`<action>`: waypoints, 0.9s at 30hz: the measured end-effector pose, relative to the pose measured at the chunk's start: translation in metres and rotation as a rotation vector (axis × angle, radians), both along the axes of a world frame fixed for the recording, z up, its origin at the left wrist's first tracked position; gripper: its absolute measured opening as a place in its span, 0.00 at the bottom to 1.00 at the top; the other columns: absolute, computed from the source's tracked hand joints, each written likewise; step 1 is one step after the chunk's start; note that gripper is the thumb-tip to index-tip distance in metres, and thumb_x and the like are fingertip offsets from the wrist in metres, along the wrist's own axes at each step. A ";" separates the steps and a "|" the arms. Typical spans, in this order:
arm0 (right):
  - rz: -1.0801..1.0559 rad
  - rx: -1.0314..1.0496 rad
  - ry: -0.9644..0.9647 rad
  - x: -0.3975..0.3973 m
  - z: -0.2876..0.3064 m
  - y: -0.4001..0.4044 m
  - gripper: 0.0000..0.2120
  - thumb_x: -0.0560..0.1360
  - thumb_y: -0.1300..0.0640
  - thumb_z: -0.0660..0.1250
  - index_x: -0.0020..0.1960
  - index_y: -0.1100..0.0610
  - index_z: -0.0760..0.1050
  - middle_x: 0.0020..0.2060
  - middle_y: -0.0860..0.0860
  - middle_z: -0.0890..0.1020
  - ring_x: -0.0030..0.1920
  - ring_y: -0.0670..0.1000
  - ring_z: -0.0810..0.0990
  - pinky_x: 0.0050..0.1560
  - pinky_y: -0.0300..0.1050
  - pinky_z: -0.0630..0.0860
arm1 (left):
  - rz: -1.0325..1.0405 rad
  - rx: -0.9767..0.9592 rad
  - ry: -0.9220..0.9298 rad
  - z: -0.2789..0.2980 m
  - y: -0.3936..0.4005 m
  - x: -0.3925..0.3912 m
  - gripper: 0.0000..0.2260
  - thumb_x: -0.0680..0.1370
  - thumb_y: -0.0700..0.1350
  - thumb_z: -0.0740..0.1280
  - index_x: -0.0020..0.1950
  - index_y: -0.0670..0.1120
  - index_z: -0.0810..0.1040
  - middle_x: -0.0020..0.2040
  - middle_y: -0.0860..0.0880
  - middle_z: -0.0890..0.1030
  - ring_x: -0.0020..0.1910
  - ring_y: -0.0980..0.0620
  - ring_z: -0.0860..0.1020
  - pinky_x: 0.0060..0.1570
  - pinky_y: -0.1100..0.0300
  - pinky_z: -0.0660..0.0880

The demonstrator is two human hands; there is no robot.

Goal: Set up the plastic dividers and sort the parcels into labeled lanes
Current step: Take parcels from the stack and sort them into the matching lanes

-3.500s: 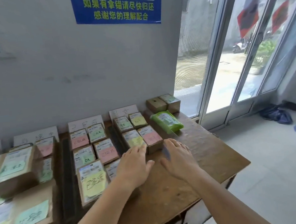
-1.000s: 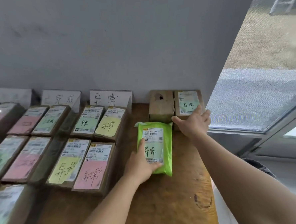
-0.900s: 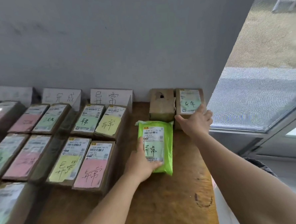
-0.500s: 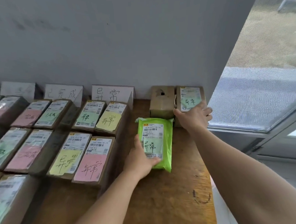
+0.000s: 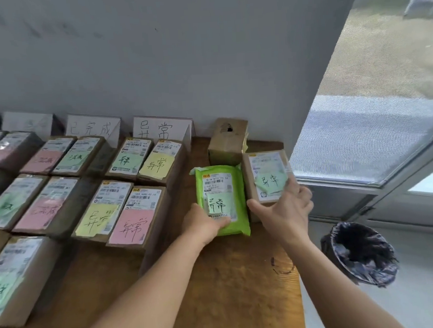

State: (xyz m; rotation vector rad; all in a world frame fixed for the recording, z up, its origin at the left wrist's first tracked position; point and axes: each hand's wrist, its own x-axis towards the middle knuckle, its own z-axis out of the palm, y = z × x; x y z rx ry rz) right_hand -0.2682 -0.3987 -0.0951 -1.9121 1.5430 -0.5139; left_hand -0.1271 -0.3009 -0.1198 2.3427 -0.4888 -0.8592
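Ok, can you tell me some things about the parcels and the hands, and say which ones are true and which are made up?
1. The left hand rests on the green parcel. True.
2. The right hand holds a cup. False: it holds a brown box with a green note.
3. The green parcel stands upright. False: it lies flat on the wooden table.
4. A bin with a dark bag stands on the floor beside the table. True.
5. A plain brown box sits against the wall. True.
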 end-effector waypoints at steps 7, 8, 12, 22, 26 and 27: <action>0.010 0.014 -0.013 -0.014 0.004 0.019 0.51 0.62 0.41 0.74 0.75 0.52 0.50 0.66 0.58 0.61 0.64 0.62 0.60 0.65 0.56 0.62 | 0.067 -0.164 0.169 0.005 0.013 -0.020 0.18 0.67 0.42 0.78 0.53 0.46 0.77 0.51 0.49 0.82 0.49 0.50 0.80 0.50 0.55 0.77; 0.001 0.013 -0.024 -0.017 0.004 0.022 0.50 0.61 0.41 0.74 0.75 0.52 0.51 0.65 0.58 0.62 0.64 0.61 0.61 0.65 0.56 0.62 | 0.075 -0.180 0.179 0.006 0.016 -0.021 0.18 0.67 0.41 0.78 0.53 0.46 0.76 0.51 0.49 0.82 0.49 0.51 0.80 0.49 0.56 0.77; -0.031 0.000 -0.048 -0.024 0.008 0.036 0.50 0.61 0.41 0.74 0.74 0.52 0.53 0.65 0.59 0.63 0.64 0.62 0.61 0.66 0.57 0.61 | 0.065 -0.246 0.197 0.014 0.028 -0.023 0.17 0.67 0.39 0.77 0.51 0.49 0.74 0.49 0.52 0.81 0.46 0.55 0.79 0.41 0.64 0.74; -0.088 -0.182 -0.190 -0.019 0.054 0.087 0.51 0.61 0.40 0.75 0.74 0.55 0.54 0.68 0.58 0.62 0.68 0.60 0.58 0.68 0.57 0.59 | -0.007 -0.492 0.088 0.071 0.077 -0.011 0.20 0.69 0.43 0.77 0.56 0.52 0.73 0.48 0.57 0.80 0.43 0.62 0.76 0.33 0.71 0.69; -0.107 -0.259 -0.272 -0.009 0.076 0.128 0.50 0.61 0.38 0.75 0.74 0.53 0.54 0.69 0.55 0.62 0.70 0.57 0.56 0.69 0.56 0.57 | -0.050 -0.613 0.034 0.101 0.118 0.000 0.24 0.69 0.44 0.77 0.61 0.54 0.72 0.44 0.64 0.76 0.45 0.64 0.76 0.36 0.73 0.70; -0.115 -0.279 -0.285 -0.006 0.081 0.140 0.50 0.61 0.38 0.74 0.74 0.53 0.54 0.69 0.54 0.62 0.70 0.56 0.56 0.69 0.54 0.57 | -0.061 -0.644 0.023 0.108 0.130 0.004 0.26 0.69 0.45 0.77 0.63 0.55 0.71 0.44 0.65 0.76 0.44 0.66 0.75 0.37 0.73 0.71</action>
